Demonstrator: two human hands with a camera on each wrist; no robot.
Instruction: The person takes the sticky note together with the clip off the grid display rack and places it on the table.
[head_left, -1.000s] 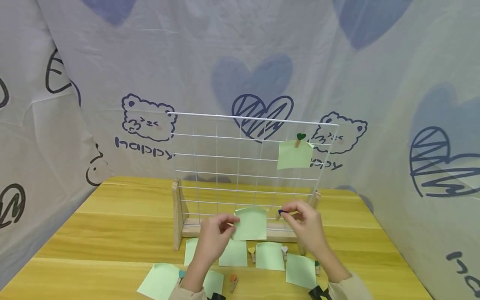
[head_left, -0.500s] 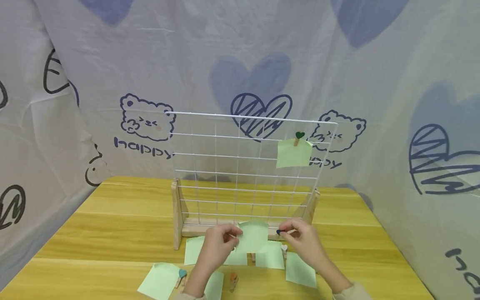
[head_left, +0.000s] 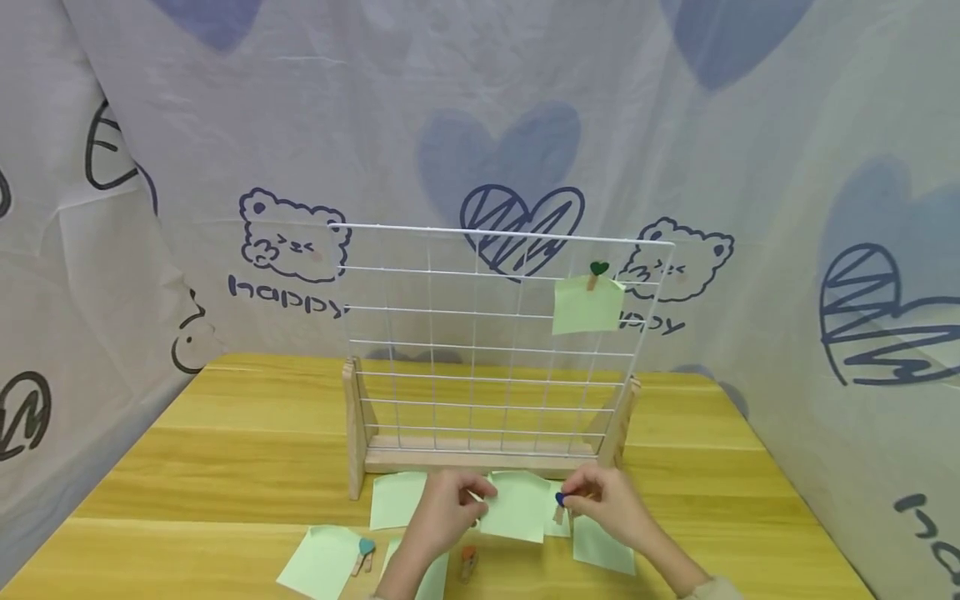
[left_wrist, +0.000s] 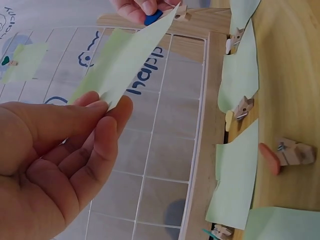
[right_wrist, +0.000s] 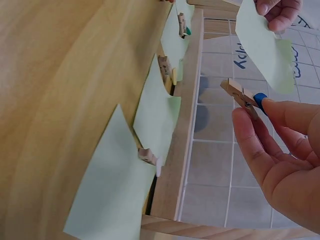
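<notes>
My left hand (head_left: 450, 510) pinches a pale green sticky note (head_left: 517, 506) by its left edge, thumb against fingers. Between the thumb and fingers of my right hand (head_left: 609, 505) is a small wooden clothespin with a blue heart (head_left: 559, 500); in the right wrist view the clothespin (right_wrist: 242, 96) points away from the fingertips. Note and clothespin are apart, side by side, in front of a white wire grid (head_left: 472, 346) on a wooden stand. Near the grid's upper right, another green note (head_left: 588, 306) hangs from a clothespin with a green heart (head_left: 598, 268).
More green notes lie on the wooden table (head_left: 225, 467), among them one at the front left (head_left: 321, 560). Loose clothespins lie between them, one with a teal heart (head_left: 365, 547) and one with an orange top (head_left: 468, 554). A patterned cloth (head_left: 405, 100) hangs behind.
Both hands have moved down and toward me, away from the grid, carrying the note and the blue-heart clothespin. The hanging note has stayed in place.
</notes>
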